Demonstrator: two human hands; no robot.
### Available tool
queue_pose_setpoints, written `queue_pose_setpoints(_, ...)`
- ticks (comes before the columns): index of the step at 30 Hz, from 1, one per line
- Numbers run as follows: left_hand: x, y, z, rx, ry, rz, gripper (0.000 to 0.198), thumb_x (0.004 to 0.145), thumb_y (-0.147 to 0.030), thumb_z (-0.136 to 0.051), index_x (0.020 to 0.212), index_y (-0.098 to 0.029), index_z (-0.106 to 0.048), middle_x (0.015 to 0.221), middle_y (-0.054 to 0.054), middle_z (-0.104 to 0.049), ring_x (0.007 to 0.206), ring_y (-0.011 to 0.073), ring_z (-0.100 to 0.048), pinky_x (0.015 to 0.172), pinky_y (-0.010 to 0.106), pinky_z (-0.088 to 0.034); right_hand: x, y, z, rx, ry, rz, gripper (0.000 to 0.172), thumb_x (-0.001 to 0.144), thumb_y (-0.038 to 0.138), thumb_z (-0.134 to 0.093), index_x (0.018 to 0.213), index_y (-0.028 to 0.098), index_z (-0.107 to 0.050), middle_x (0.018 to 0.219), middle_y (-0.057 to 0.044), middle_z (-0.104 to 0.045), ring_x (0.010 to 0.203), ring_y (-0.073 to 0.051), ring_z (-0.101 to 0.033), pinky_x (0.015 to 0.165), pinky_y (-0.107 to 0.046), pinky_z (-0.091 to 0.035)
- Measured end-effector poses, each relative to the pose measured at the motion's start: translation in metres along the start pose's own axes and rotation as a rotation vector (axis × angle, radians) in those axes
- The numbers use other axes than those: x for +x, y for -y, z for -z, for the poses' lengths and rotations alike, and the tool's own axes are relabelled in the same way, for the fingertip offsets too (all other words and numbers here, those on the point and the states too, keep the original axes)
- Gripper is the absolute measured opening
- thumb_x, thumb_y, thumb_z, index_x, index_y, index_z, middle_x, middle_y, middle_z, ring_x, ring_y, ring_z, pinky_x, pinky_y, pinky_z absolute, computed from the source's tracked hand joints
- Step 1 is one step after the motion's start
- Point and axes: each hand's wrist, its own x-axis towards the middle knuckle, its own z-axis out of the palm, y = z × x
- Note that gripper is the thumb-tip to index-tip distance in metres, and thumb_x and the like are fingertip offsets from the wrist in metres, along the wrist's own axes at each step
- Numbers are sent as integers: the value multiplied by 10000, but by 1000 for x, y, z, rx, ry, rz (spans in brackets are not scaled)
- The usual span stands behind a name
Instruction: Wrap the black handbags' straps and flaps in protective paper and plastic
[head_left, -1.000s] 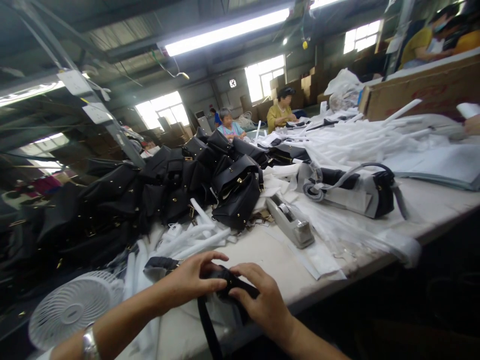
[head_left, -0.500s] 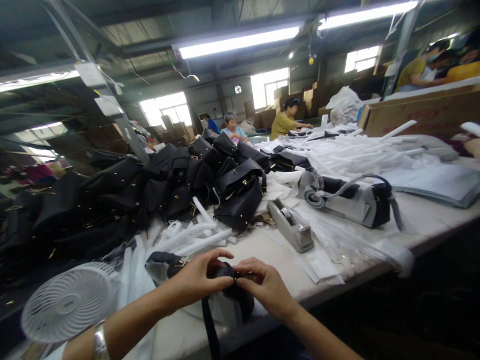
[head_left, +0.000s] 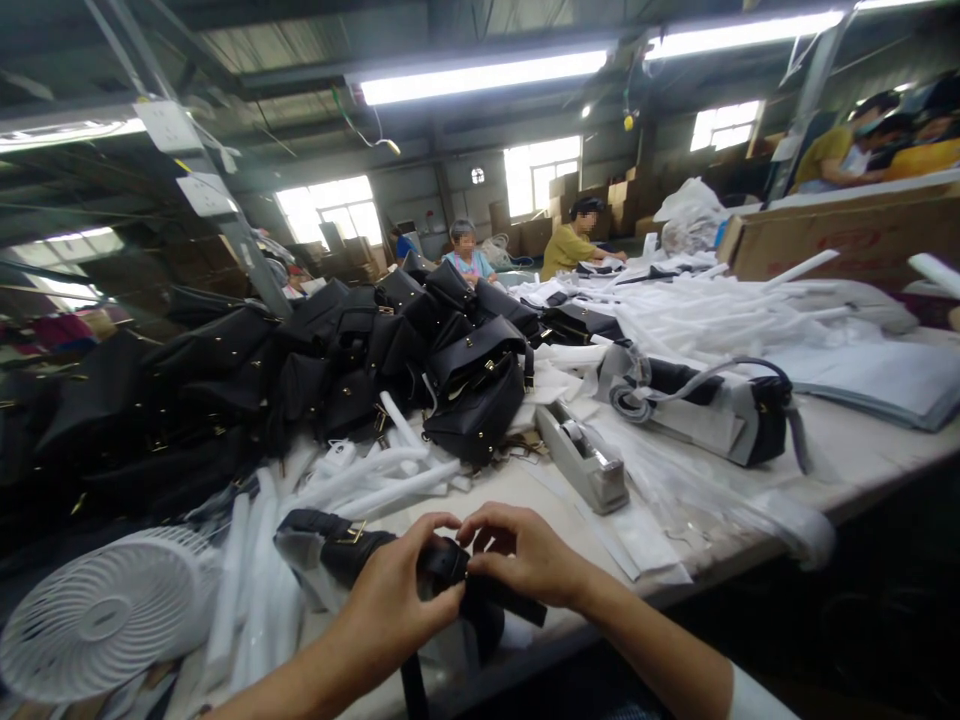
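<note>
A black handbag (head_left: 346, 556) with gold buckle hardware lies at the table's near edge, partly wrapped in pale sheet material. My left hand (head_left: 394, 605) curls around its black strap (head_left: 445, 562), thumb and fingers on either side. From the right, my right hand (head_left: 529, 548) pinches the same strap close to the left fingertips. A loose strap end (head_left: 519, 602) sticks out below my right hand. Another strap length hangs down toward the lower edge of the view. My fingers hide the exact spot being gripped.
Black bags (head_left: 480, 400) are heaped behind and left. A tape dispenser (head_left: 589, 465) and a wrapped bag (head_left: 697, 405) sit to the right. White foam tubes (head_left: 259, 570) and a white fan (head_left: 105, 615) are at left. Co-workers sit across the table.
My right hand has turned over the strap, and a strap end now points out to the lower right. My left hand has shifted slightly left and down. The view has moved a little.
</note>
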Motion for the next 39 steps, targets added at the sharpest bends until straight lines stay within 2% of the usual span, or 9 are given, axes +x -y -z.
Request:
queue_pose_setpoints(7, 6, -6, -10, -14, -91, 67, 294, 675, -158, -623, 956, -241, -609, 807, -27, -706, 740, 193, -652, 674, 261, -445, -7, 1, -12, -148, -81, 136, 257, 770, 61, -547, 977, 207, -589, 953, -13, -592, 812, -146, -609, 712, -256, -524)
queue_pose_setpoints(10, 7, -4, -7, -39, -72, 17, 356, 657, -137, -656, 995, -248, -626, 878, -28, -717, 802, 194, -656, 728, 258, -455, -17, -3, -17, -208, -125, 187, 327, 749, 78, -596, 1043, 220, -573, 1062, -38, -613, 959, -193, -611, 881, -328, -501)
queue_pose_setpoints(13, 6, 1, 2, -86, -31, -31, 407, 651, -168, -737, 1041, -246, -650, 987, -6, -730, 923, 219, -659, 826, 271, -460, -22, -10, -24, -240, -94, 152, 586, 711, 110, -684, 1245, 259, -494, 1286, -66, -578, 1216, -255, -530, 1052, -403, -402)
queue_pose_setpoints(17, -2, 2, 13, -119, -61, -105, 455, 656, -181, -782, 1094, -245, -677, 1085, 24, -730, 1018, 241, -646, 918, 301, -456, -18, -10, -28, -236, -60, 69, 632, 769, 122, -650, 1336, 300, -435, 1242, -48, -636, 1161, -251, -596, 988, -382, -460)
queue_pose_setpoints(22, -28, 4, 35, -267, -61, -29, 394, 722, -201, -728, 1110, -246, -678, 1075, 20, -722, 1022, 229, -638, 914, 303, -457, 1, -2, 28, -359, 95, 118, 492, 761, 109, -645, 1217, 281, -577, 1119, -27, -688, 1067, -254, -633, 955, -372, -486)
queue_pose_setpoints(27, -70, 36, 58, -471, 167, 242, 167, 813, -279, -614, 927, -177, -679, 769, -4, -678, 699, 151, -594, 604, 229, -426, 14, 12, 91, -577, -58, 194, 524, 846, 178, -578, 1360, 252, -508, 1349, -90, -580, 1250, -273, -543, 1053, -457, -441)
queue_pose_setpoints(30, -84, 41, 62, -461, 111, 270, 253, 849, -406, -590, 887, -162, -646, 685, -14, -629, 608, 123, -526, 567, 224, -396, 10, 46, 64, -768, -273, 355, 421, 908, 193, -519, 1318, 281, -561, 1371, -81, -555, 1308, -268, -483, 1123, -491, -354)
queue_pose_setpoints(35, -86, 1, 61, -382, 99, 122, 267, 853, -461, -591, 860, -201, -650, 726, -1, -647, 637, 147, -561, 587, 237, -427, 1, 101, -35, -863, 271, 604, 521, 902, 311, -630, 1403, 311, -487, 1236, -75, -658, 1184, -266, -579, 1116, -457, -348)
queue_pose_setpoints(39, -102, 10, 61, -454, 272, 185, 361, 759, -586, -643, 888, -251, -680, 700, -19, -612, 624, 149, -518, 582, 244, -410, 0, 103, -37, -1011, 295, 555, 344, 988, 214, -450, 1287, 276, -608, 864, -60, -703, 789, -193, -650, 732, -267, -512)
